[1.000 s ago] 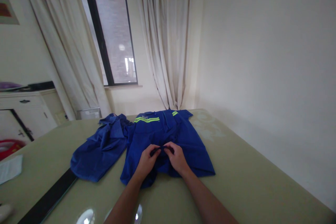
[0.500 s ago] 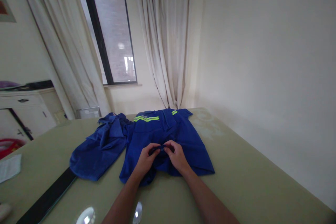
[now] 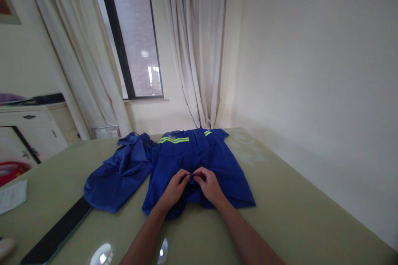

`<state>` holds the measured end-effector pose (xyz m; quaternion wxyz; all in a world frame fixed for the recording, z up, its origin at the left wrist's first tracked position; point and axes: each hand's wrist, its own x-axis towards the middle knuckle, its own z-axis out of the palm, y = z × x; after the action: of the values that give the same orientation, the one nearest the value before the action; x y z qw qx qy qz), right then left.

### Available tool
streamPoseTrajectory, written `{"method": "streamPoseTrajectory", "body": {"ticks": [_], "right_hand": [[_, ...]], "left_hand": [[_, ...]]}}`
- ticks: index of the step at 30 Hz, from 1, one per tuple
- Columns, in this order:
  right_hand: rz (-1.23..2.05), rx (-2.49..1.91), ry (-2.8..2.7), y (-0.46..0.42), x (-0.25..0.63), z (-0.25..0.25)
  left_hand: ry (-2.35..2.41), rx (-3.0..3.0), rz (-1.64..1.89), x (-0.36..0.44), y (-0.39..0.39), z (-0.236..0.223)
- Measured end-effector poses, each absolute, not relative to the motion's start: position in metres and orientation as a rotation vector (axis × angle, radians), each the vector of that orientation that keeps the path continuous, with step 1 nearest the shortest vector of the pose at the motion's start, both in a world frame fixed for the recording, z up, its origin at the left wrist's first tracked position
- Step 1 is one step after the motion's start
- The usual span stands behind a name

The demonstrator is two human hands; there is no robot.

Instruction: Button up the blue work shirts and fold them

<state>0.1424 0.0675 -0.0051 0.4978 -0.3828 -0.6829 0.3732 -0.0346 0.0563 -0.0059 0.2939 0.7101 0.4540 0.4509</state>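
Observation:
A blue work shirt (image 3: 230, 178) with yellow-green stripes lies spread on the table, its collar end away from me. At the lower front opening, my left hand (image 3: 175, 186) pinches the cloth edge between thumb and fingers. Close beside it, my right hand (image 3: 208, 183) pinches the same front edge, the fingertips of both hands almost touching. A small round button (image 3: 192, 181) seems to show between them, though it is too small to be sure. Left of the shirt, touching it, lies a second crumpled blue garment (image 3: 116, 184).
A long black strip (image 3: 57, 232) lies on the table (image 3: 311, 223), partly under the crumpled garment. A pale sheet (image 3: 12, 196) and a whitish rounded object (image 3: 6, 247) are at the left. Beyond stand a white cabinet (image 3: 34, 120) and a red basin (image 3: 14, 170). A wall borders the right side.
My fingertips have shifted slightly at the shirt's front edge, and a small round spot now shows between them. The view has moved a little; the garments lie as before.

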Motion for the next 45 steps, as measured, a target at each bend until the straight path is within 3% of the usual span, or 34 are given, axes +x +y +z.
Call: {"method": "streamPoseTrajectory", "body": {"ticks": [18,25,34,40,45], "right_hand": [[0.927,-0.953,-1.607,0.064,0.141,-0.005],[0.713,-1.079,-1.569,0.064,0.146,-0.012],[0.447,-1.241,-2.256,0.002,0.263,0.001],[0.195,-1.395,-2.321,-0.018,0.281,0.003],[0.326,-1.369,-2.29,-0.038,0.29,0.018]], "left_hand": [[1.096,1.852,1.148,-0.041,0.059,-0.005],[1.416,1.864,1.443,-0.026,0.039,-0.013],[1.753,2.299,0.728,-0.117,-0.066,-0.034],[1.778,2.48,0.91,-0.143,-0.093,-0.044],[1.575,2.546,0.736,-0.158,-0.115,-0.039]]}}
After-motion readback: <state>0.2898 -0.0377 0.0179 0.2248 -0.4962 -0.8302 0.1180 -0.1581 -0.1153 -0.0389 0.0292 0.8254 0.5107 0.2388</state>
